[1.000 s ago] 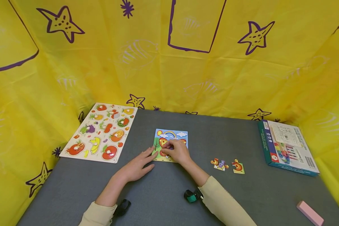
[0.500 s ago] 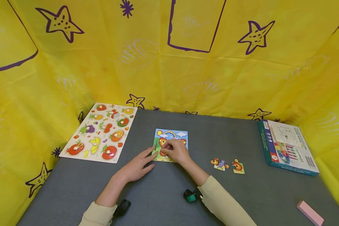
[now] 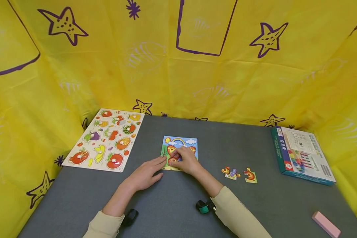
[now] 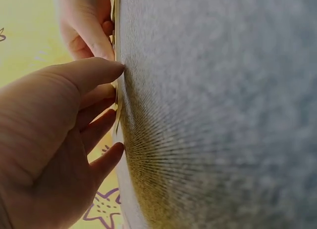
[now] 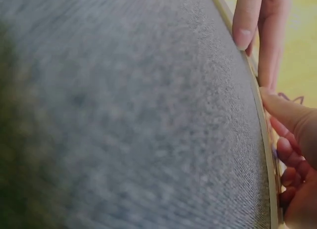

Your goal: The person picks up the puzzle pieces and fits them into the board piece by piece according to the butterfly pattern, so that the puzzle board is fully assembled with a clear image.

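A small square jigsaw puzzle (image 3: 191,141), with a sun, rainbow and butterfly picture, lies mid-table. My right hand (image 3: 188,161) is over its lower middle, thumb and curled fingers pinching at a puzzle piece within the picture; the hand hides most of that piece. In the right wrist view the thumb (image 5: 285,108) is close against the board's edge. My left hand (image 3: 145,172) lies at the board's left side, its fairly straight fingertips touching the border. Two loose puzzle pieces, a purple-and-orange one (image 3: 231,173) and a green-and-orange one (image 3: 250,176), lie to the right.
A wooden fruit puzzle board (image 3: 107,140) lies at the back left. At the right are a boxed set (image 3: 304,155) and a pink block (image 3: 326,224). Yellow patterned cloth (image 3: 178,82) closes off the back and sides of the grey table (image 3: 172,211).
My right thumb and index fingertip have spread slightly apart over the butterfly. The left fingers have slid a little further onto the board's left border. The loose pieces stay where they were.
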{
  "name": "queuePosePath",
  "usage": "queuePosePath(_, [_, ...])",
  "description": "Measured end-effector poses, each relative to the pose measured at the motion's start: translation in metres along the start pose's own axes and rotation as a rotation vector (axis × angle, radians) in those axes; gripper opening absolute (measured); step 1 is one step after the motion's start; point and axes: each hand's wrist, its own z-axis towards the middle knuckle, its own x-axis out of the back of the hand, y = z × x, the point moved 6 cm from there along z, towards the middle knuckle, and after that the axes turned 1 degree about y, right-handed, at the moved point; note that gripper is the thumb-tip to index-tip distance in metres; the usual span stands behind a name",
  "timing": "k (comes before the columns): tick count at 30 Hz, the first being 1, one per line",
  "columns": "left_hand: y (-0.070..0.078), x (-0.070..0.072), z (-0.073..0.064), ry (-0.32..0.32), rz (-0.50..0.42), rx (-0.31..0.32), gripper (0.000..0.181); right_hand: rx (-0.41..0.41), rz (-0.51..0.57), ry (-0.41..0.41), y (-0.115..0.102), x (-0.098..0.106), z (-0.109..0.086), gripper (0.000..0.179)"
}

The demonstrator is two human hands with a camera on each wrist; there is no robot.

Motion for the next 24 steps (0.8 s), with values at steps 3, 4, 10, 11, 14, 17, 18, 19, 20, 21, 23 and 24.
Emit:
queuePosePath(3, [0.001,0.002,0.002,0.012,0.01,0.003,0.052,0.047,0.008,0.014,-0.001,0.0,-0.001,0.027])
queuePosePath(4, [0.002,0.002,0.002,0.014,0.01,0.004,0.051,0.063,0.013,0.016,-0.001,0.0,-0.001,0.027])
queuePosePath(10, [0.004,0.004,0.003,0.017,-0.011,0.014,0.049,0.047,0.013,-0.019,-0.001,0.0,-0.002,0.025])
queuePosePath(11, [0.005,0.004,0.003,0.024,-0.008,0.012,0.048,0.034,0.005,-0.026,-0.001,0.0,-0.002,0.025])
queuePosePath(14, [0.007,0.006,0.004,0.053,0.016,-0.003,0.046,0.008,-0.016,-0.03,-0.001,0.0,-0.002,0.025])
queuePosePath(17, [0.008,0.006,0.005,0.077,0.046,-0.018,0.045,0.007,-0.028,-0.017,-0.002,0.002,-0.005,0.023])
queuePosePath(18, [0.008,0.006,0.005,0.082,0.055,-0.021,0.044,0.013,-0.032,-0.005,-0.003,0.003,-0.006,0.021])
queuePosePath(19, [0.008,0.006,0.005,0.086,0.061,-0.022,0.043,0.023,-0.032,0.009,-0.004,0.005,-0.008,0.02])
queuePosePath(20, [0.008,0.006,0.004,0.09,0.068,-0.022,0.043,0.029,-0.027,0.026,-0.004,0.007,-0.01,0.019])
queuePosePath(21, [0.008,0.006,0.004,0.091,0.073,-0.02,0.042,0.026,-0.013,0.044,-0.004,0.01,-0.012,0.017])
queuePosePath(23, [0.008,0.006,0.004,0.092,0.079,-0.015,0.042,0.006,0.034,0.093,-0.001,0.019,-0.019,0.015])
queuePosePath(24, [0.008,0.005,0.004,0.09,0.082,-0.011,0.042,-0.022,0.063,0.117,0.003,0.024,-0.023,0.013])
